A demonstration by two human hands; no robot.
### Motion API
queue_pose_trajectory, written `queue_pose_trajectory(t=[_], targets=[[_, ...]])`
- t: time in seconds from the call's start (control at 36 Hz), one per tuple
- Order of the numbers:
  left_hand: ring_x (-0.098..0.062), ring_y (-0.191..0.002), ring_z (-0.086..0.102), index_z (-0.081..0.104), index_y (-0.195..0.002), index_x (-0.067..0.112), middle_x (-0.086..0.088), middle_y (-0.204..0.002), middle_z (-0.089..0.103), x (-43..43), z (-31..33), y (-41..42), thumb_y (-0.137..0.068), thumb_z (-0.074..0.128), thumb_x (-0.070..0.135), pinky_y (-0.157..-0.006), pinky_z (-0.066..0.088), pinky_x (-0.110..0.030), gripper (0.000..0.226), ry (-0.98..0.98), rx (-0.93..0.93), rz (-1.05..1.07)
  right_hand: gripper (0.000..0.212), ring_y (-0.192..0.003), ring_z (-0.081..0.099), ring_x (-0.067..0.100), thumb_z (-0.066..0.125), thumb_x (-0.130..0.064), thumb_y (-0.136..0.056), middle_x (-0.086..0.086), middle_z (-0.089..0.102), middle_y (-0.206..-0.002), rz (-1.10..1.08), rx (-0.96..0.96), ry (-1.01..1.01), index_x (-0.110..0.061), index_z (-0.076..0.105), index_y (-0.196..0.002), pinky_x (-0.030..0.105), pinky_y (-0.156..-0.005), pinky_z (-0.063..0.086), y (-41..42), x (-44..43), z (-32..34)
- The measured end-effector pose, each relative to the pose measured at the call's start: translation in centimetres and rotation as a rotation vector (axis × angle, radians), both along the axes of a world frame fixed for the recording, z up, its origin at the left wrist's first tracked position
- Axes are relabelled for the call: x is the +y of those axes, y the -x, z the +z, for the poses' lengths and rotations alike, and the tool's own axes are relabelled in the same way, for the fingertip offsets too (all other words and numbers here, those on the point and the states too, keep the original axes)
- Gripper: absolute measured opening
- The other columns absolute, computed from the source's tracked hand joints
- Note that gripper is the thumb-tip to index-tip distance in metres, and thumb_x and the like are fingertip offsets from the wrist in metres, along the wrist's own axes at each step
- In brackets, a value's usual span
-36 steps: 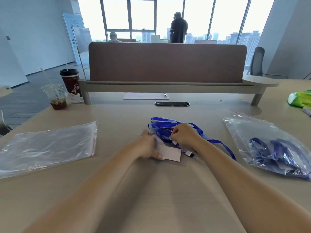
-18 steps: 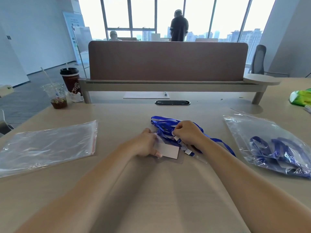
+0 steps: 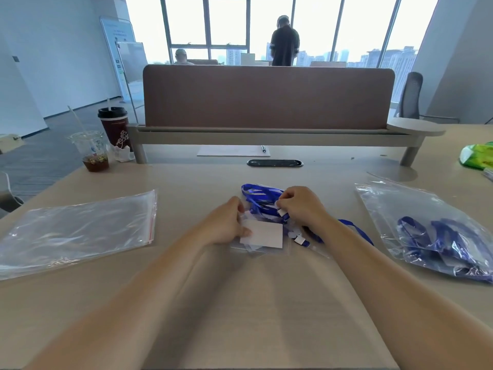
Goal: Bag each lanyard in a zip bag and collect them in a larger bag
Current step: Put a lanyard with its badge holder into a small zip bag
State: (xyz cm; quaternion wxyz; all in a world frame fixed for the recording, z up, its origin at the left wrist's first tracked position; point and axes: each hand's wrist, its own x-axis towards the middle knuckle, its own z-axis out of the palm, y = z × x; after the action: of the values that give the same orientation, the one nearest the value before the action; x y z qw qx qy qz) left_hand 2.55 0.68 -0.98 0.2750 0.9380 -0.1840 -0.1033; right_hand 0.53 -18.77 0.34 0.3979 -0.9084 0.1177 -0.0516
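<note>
A blue lanyard with a white card lies bunched at the table's middle, partly inside a small clear zip bag. My left hand grips the small bag's left edge beside the card. My right hand pinches the lanyard's strap near its white clip, and a loop of strap trails out to the right under my wrist. A larger clear bag with several bagged blue lanyards lies at the right. A stack of flat zip bags with a red seal line lies at the left.
A dark coffee cup and a clear plastic cup stand at the back left. A brown desk divider runs across the back. A green packet sits at the far right edge. A sheet of paper with a pen lies under the divider.
Both hands have shifted slightly away from me with the lanyard. The strap is bunched tighter and more of it lies inside the small bag.
</note>
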Motion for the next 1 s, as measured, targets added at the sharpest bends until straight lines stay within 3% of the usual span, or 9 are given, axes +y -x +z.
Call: queue_pose_trajectory(t=[0.14, 0.22, 0.33, 0.44, 0.56, 0.67, 0.75, 0.89, 1.0], targets=[[-0.017, -0.09, 0.057, 0.057, -0.118, 0.015, 0.001, -0.103, 0.061, 0.5, 0.8, 0.3, -0.089, 0.072, 0.02, -0.074, 0.043, -0.025, 0.033, 0.117, -0.031, 0.106, 0.01, -0.074, 0.06, 0.019, 0.066, -0.02, -0.09, 0.006, 0.071, -0.088, -0.05, -0.042, -0.005, -0.012, 0.071, -0.091, 0.032, -0.064, 0.048, 0.3, -0.7, 0.8], [-0.02, -0.083, 0.059, 0.057, -0.103, 0.018, -0.003, -0.1, 0.066, 1.0, 1.2, 0.5, -0.091, 0.068, 0.017, -0.073, 0.048, -0.03, 0.016, 0.196, -0.018, 0.158, 0.003, -0.078, 0.065, 0.018, 0.068, -0.02, -0.09, 0.001, 0.069, -0.091, -0.064, -0.054, -0.022, -0.019, 0.066, -0.093, 0.037, -0.077, 0.059, 0.2, -0.9, 1.3], [-0.024, -0.081, 0.06, 0.056, -0.097, 0.02, -0.006, -0.091, 0.067, 1.6, 1.9, 0.9, -0.089, 0.064, 0.016, -0.068, 0.047, -0.032, 0.012, 0.271, -0.028, 0.186, 0.022, -0.058, 0.066, 0.011, 0.068, -0.015, -0.092, 0.002, 0.07, -0.086, -0.059, -0.08, -0.121, -0.022, 0.059, -0.11, 0.021, -0.054, 0.054, 0.7, -0.7, 2.2], [-0.028, -0.07, 0.064, 0.057, -0.093, 0.016, -0.014, -0.093, 0.067, 1.6, 2.4, 1.4, -0.089, 0.058, 0.009, -0.068, 0.056, -0.039, 0.008, 0.385, -0.025, 0.215, 0.03, -0.05, 0.063, 0.012, 0.066, -0.009, -0.092, 0.009, 0.072, -0.073, 0.025, -0.149, -0.195, -0.022, 0.054, -0.116, 0.02, -0.048, 0.049, 1.7, -0.5, 3.1], [-0.036, -0.081, 0.07, 0.063, -0.103, 0.015, -0.015, -0.101, 0.068, 1.4, 3.0, 1.7, -0.091, 0.06, 0.007, -0.071, 0.062, -0.043, 0.015, 0.445, -0.007, 0.227, 0.02, -0.061, 0.071, 0.017, 0.066, -0.01, -0.093, 0.006, 0.075, -0.078, 0.157, -0.164, -0.15, -0.018, 0.067, -0.112, 0.024, -0.061, 0.06, 2.3, 0.6, 4.2], [-0.027, -0.084, 0.07, 0.063, -0.108, 0.019, -0.006, -0.111, 0.064, 0.9, 3.6, 1.6, -0.094, 0.061, 0.01, -0.066, 0.062, -0.029, 0.016, 0.466, 0.033, 0.232, 0.014, -0.067, 0.072, 0.011, 0.069, -0.017, -0.092, -0.002, 0.076, -0.085, 0.19, -0.192, -0.098, -0.018, 0.072, -0.106, 0.018, -0.062, 0.056, 2.2, 1.6, 4.8], [-0.026, -0.083, 0.07, 0.063, -0.107, 0.015, -0.007, -0.107, 0.066, 0.9, 3.8, 1.4, -0.095, 0.06, 0.009, -0.077, 0.061, -0.037, 0.013, 0.509, 0.083, 0.216, 0.014, -0.079, 0.073, 0.013, 0.072, -0.02, -0.09, -0.003, 0.076, -0.092, 0.164, -0.222, -0.09, -0.017, 0.073, -0.103, 0.012, -0.063, 0.05, 1.9, 1.9, 5.0], [-0.031, -0.096, 0.065, 0.067, -0.097, 0.021, -0.008, -0.11, 0.064, 1.2, 3.8, 1.3, -0.095, 0.056, 0.008, -0.08, 0.062, -0.045, 0.016, 0.52, 0.099, 0.218, 0.01, -0.093, 0.067, 0.01, 0.072, -0.028, -0.089, -0.005, 0.075, -0.098, 0.148, -0.216, -0.048, -0.024, 0.071, -0.098, 0.027, -0.085, 0.052, 1.3, 2.0, 4.9], [-0.039, -0.104, 0.063, 0.065, -0.099, 0.022, -0.013, -0.116, 0.062, 1.3, 3.9, 1.2, -0.095, 0.058, 0.008, -0.076, 0.062, -0.049, 0.016, 0.611, 0.166, 0.218, 0.006, -0.089, 0.07, 0.013, 0.073, -0.028, -0.089, -0.002, 0.075, -0.097, 0.155, -0.193, -0.047, -0.025, 0.068, -0.092, 0.025, -0.081, 0.054, 1.1, 2.4, 4.6]])
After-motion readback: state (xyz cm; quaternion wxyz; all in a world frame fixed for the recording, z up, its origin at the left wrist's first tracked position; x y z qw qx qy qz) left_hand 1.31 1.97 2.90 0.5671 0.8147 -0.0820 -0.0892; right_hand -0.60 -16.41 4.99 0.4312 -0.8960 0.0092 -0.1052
